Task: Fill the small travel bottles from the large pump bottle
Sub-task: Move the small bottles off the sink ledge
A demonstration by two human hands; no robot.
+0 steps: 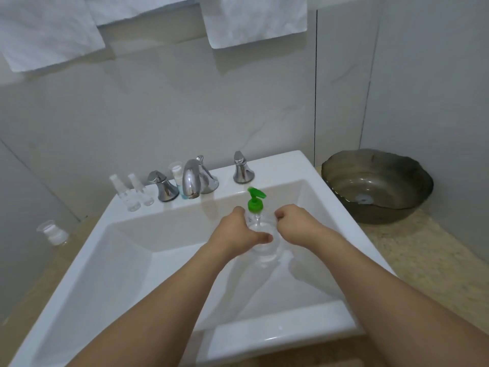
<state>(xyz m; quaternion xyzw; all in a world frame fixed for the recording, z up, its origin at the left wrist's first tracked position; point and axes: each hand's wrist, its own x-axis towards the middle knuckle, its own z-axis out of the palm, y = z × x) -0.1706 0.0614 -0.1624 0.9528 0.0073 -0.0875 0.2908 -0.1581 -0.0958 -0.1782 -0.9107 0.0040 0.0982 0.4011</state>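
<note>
A clear large pump bottle [263,234] with a green pump head [255,201] is held over the white sink basin [164,260]. My left hand [242,231] grips its left side, thumb across the front. My right hand [293,223] holds its right side with curled fingers. Two small clear spray travel bottles [133,193] stand on the sink's back ledge at the left. A small bottle with blue liquid [176,176] stands behind the faucet, partly hidden. Another small clear bottle [54,231] sits on the counter far left.
A chrome faucet [194,181] with two handles [162,186] [242,168] stands on the back ledge. A dark glass bowl [375,185] sits on the beige counter at the right. White towels [254,19] hang on the wall above.
</note>
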